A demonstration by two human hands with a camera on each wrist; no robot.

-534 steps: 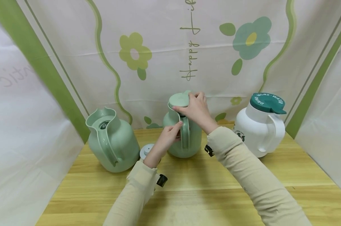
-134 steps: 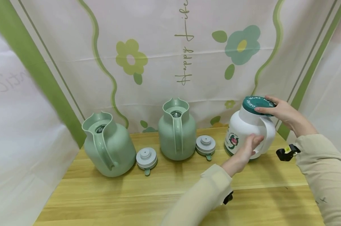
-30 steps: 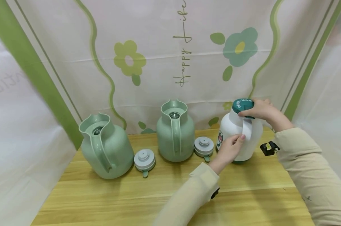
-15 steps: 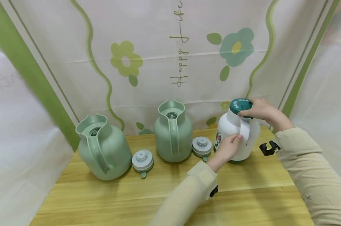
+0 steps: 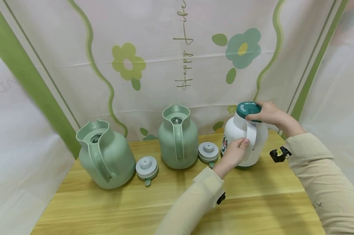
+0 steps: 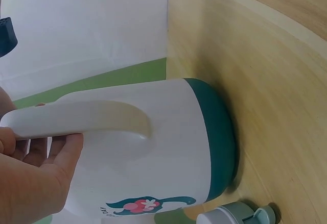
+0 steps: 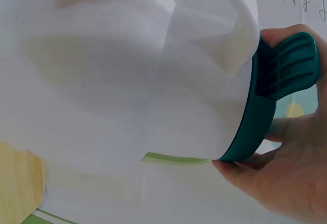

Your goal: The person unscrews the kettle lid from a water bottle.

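Note:
A white thermos jug (image 5: 241, 140) with a dark green base stands upright at the right of the table. My left hand (image 5: 235, 153) grips its handle (image 6: 76, 119), fingers curled through the loop in the left wrist view. My right hand (image 5: 272, 114) holds the jug's dark green lid (image 5: 248, 110), thumb and fingers around its edge. In the right wrist view the lid sits on the jug's neck, its ribbed tab (image 7: 296, 63) beside the palm. Two green thermos jugs, one in the middle (image 5: 178, 147) and one at left (image 5: 109, 160), stand with open mouths.
One upturned grey-and-green lid (image 5: 146, 168) lies between the green jugs. Another upturned lid (image 5: 208, 151) rests between the middle jug and the white one. Behind the wooden table (image 5: 130, 209) hangs a printed curtain (image 5: 162, 75).
Earlier my hands were at the middle jug's lid; that lid now lies upturned beside it. Since then my left hand has gripped the white jug's handle, and the jug has turned.

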